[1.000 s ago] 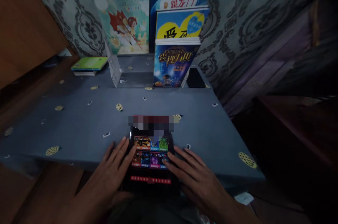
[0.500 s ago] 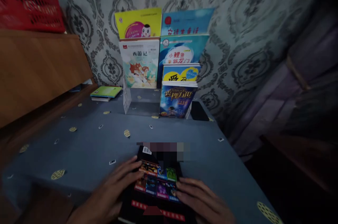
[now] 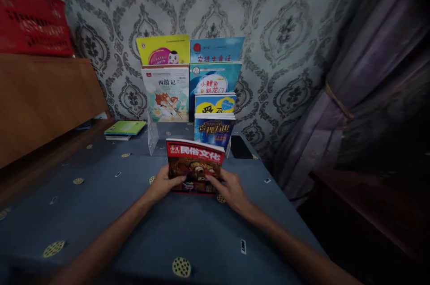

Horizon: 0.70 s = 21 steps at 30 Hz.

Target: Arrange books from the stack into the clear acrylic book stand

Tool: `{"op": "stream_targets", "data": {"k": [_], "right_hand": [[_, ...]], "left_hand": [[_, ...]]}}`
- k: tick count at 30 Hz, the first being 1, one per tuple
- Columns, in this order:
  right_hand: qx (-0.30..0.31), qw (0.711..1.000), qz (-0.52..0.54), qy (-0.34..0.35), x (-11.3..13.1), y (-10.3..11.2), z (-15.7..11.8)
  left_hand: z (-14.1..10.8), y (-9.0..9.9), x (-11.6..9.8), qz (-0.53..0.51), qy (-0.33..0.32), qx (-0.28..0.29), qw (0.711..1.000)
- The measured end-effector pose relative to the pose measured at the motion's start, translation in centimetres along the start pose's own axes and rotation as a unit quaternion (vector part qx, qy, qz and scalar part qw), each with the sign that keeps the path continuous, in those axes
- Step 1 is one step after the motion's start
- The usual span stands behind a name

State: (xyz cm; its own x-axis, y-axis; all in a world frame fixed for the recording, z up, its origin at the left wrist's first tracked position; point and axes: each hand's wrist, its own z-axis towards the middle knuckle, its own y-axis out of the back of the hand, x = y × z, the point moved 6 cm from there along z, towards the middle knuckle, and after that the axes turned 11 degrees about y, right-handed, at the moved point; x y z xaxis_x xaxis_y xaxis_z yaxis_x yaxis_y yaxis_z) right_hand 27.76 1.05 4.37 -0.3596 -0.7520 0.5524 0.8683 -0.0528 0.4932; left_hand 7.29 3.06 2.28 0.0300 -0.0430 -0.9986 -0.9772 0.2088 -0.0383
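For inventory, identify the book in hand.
The red-topped book, held by left hand and right hand; the other books stand in the rack or lie stacked.

Nearest book point(image 3: 195, 156) red and brown — tablecloth point(image 3: 201, 231) grey-blue, yellow pineapple print point(image 3: 181, 267) — curtain point(image 3: 304, 142) purple.

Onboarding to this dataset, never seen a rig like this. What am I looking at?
There's no machine here: these are a person's two bare hands. Every picture comes from one camera worn on the head, looking forward and down, so the arms reach in from the bottom edge. The left hand and right hand grip a red-topped book by its sides, front cover facing the camera. Whether its lower edge touches the patterned tablecloth is hard to tell. Behind it, a clear rack holds several picture-covered books. A small green-topped stack lies to the rack's left; a dark flat object, not identifiable, lies to its right.
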Motion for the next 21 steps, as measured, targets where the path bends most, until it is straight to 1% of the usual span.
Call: {"op": "stream_targets", "data": {"k": [4, 8, 11, 15, 19, 21], "right_hand": [[-0.028, 1.0, 0.007, -0.012, -1.5, -0.7, 1.2], [-0.058, 0.996, 0.056, -0.045, -2.5, -1.4, 0.9], [-0.037, 0.994, 0.077, -0.071, -3.0, -2.0, -0.1], [-0.003, 0.993, 0.07, -0.09, -3.4, -2.3, -1.2], [0.001, 0.993, 0.073, -0.096, -3.4, -2.2, -1.3], [0.009, 0.992, 0.078, -0.096, -3.0, -2.1, -1.1]], "left_hand": [[2.1, 0.7, 0.5, -0.045, 0.003, -0.037, 0.998], [2.5, 0.7, 1.8, -0.059, 0.025, -0.033, 0.997], [2.1, 0.8, 2.7, -0.037, 0.037, -0.024, 0.998], [1.7, 1.1, 3.2, -0.024, 0.047, -0.024, 0.998], [1.5, 1.2, 3.1, -0.028, 0.047, -0.023, 0.998], [1.5, 1.4, 3.2, -0.025, 0.044, -0.031, 0.998]]}}
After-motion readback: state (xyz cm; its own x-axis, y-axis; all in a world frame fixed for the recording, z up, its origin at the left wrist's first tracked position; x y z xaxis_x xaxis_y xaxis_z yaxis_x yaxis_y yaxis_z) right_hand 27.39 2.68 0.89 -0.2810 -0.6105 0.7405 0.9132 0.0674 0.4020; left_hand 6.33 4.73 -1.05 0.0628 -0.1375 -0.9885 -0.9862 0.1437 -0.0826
